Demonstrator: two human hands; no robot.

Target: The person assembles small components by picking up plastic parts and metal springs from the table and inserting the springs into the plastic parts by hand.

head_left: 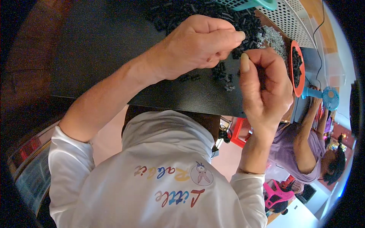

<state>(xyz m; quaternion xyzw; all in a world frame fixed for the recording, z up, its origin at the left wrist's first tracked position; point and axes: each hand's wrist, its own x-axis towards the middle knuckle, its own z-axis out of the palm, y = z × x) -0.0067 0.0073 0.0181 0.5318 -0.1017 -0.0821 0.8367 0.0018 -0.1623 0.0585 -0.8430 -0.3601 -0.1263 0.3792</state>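
The left hand (205, 42) and right hand (270, 85) are curled closed, thumbs against fingers, anything pinched hidden, near the heap of small black cylindrical parts (249, 26) on the dark table (171, 95), where a loosened pinch could lose a tiny piece.

The bare left forearm (114, 89) slants over the near edge of the black tabletop (110, 45), the left hand (201, 41) curled, thumb against forefinger. Farther right, the bare right hand (272, 81) points upward, fingers bent, thumb tip at forefinger.
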